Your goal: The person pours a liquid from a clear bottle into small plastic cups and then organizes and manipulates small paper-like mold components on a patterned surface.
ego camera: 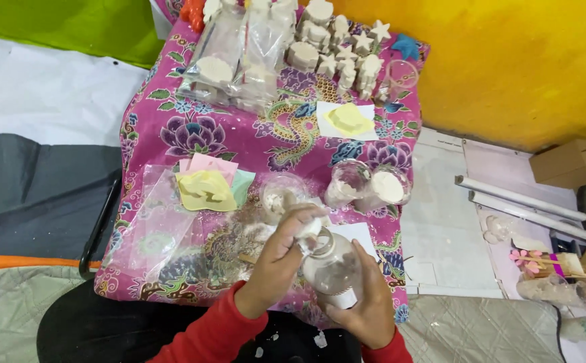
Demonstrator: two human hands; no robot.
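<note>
A clear plastic bottle sits near the front edge of the table, tilted a little and held over the pink floral cloth. The right hand wraps round its lower body, fingers closed on it, while the left hand comes over the top with fingertips pinched on a small white piece at the neck — a cap or a plug, though blur makes it hard to say which. The bottle looks light and thin-walled, likely to give if squeezed and a bit slick where white powder dusts it; the waist, where the right hand already has it, seems the safest hold.

Just beyond stand clear cups of white powder, and to the left a yellow mould lies on pastel paper beside an empty plastic bag. Farther off are white plaster stars and figures (some bagged). The cloth is wrinkled and powder-strewn; a yellow wall rises at the far right.
</note>
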